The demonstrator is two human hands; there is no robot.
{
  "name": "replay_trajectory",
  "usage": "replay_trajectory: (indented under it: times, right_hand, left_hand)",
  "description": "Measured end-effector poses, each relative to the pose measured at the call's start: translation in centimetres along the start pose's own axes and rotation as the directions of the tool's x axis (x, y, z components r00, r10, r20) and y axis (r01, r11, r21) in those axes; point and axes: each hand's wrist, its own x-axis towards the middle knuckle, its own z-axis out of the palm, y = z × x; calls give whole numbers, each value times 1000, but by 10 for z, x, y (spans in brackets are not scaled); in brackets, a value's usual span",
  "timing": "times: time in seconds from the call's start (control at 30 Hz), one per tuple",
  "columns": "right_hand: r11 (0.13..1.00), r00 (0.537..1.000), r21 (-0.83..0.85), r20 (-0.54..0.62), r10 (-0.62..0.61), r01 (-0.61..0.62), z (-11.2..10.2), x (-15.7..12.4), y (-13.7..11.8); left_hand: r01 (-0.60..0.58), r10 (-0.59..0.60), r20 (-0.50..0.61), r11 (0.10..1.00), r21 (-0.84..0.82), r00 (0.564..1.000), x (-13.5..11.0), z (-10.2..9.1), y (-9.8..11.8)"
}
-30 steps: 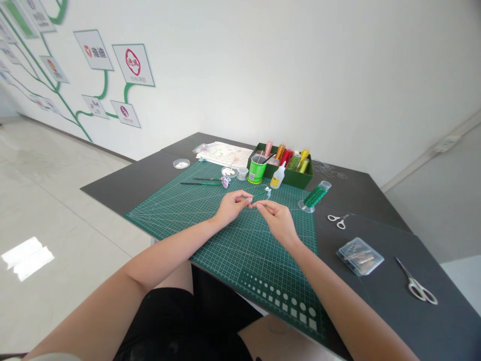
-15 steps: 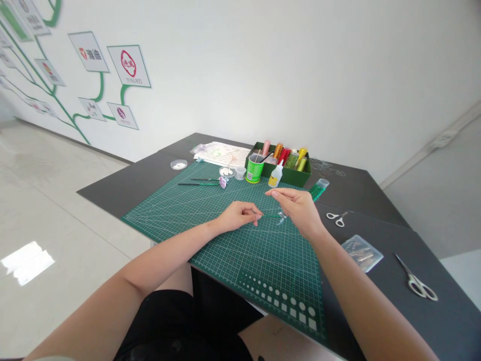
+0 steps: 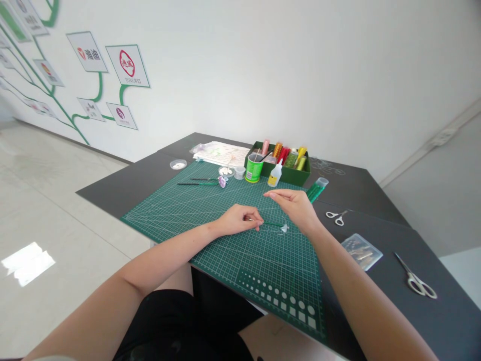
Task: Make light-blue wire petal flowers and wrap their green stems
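Note:
My left hand (image 3: pixel 240 219) rests on the green cutting mat (image 3: pixel 180 210) and pinches the end of a thin green stem (image 3: pixel 273 224). The stem lies toward the right and ends in a small pale translucent piece (image 3: pixel 284 228). My right hand (image 3: pixel 296 206) hovers just above that end, fingers bent and drawn together toward the left; a thin thread may run from them, but I cannot make it out. Farther back on the mat lie two more green stems (image 3: pixel 197 183), one tipped with a small purple flower (image 3: pixel 223 181).
Behind the mat stand a green cup (image 3: pixel 254 168), a glue bottle (image 3: pixel 275 175), small clear dishes (image 3: pixel 239 173) and a dark green box of coloured spools (image 3: pixel 287 161). A green bead tube (image 3: pixel 314 190) stands at right, past it small scissors (image 3: pixel 337 216), a clear plastic case (image 3: pixel 361 250) and larger scissors (image 3: pixel 415 282).
My hands were pinched together over the mat's middle a second ago. The right hand pulled away to the right and up, the left lowered onto the mat with the stem.

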Motion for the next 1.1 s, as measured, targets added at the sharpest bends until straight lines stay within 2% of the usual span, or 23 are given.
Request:
replay_trajectory:
  times: [0.13,0.3,0.47,0.77,1.1]
  right_hand:
    - [1000,1000,-14,-5,-2,2,-2,3,9]
    - [1000,1000,-8,22,-19,19,0,6,16]
    - [997,999,-75,44,22,-19,0,9,25]
    - [996,985,-56,156,71,-62,0,9,41]
    - [996,974,-37,211,85,-79,0,10,47]
  left_hand:
    - [-4,4,-6,999,33,1000,0,0,0]
    - [7,-6,26,1000,-17,1000,0,1,-2]
    - [-19,19,25,999,26,999,-1,1,0]
    - [-40,45,-43,992,118,998,-1,-2,-1]
    - [-28,60,-145,976,214,988,-1,-3,-5]
